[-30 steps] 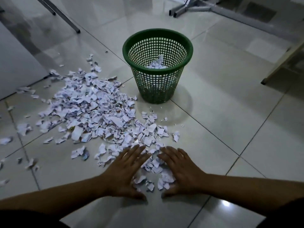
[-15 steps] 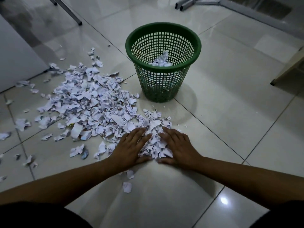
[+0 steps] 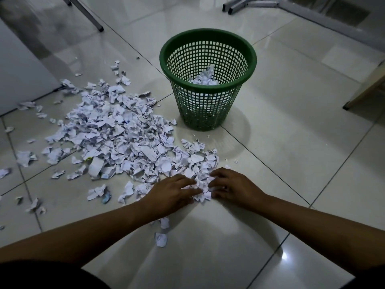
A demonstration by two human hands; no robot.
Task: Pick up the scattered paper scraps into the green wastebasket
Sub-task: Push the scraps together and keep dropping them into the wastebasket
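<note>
The left hand (image 3: 175,192) and the right hand (image 3: 231,186) lie low on the floor at about 6 o'clock of the scatter, close together with a small clump of paper scraps (image 3: 201,185) pressed between them; the fingers of both curl inward around that clump, cupping it from either side, though whether it is off the tile yet cannot be told; both forearms reach in from the near edge and converge on it, wrists low. The scraps look light, limp and crumpled, likely to slip out of a loose hold and flutter, so the sound grip is judged to be a scoop from below and both sides, palms closed toward each other, rather than a pinch from above; the glossy tiled floor (image 3: 291,142) should let them slide together easily. Outward, the main pile (image 3: 116,138) spreads toward 10 and 11 o'clock of the hands, with loose bits trailing to 9 o'clock and two strays (image 3: 161,239) near the left wrist at 6 o'clock; the green wastebasket (image 3: 208,80) stands upright at 12 o'clock, apart from the hands, some paper already inside; most of the task remains.
</note>
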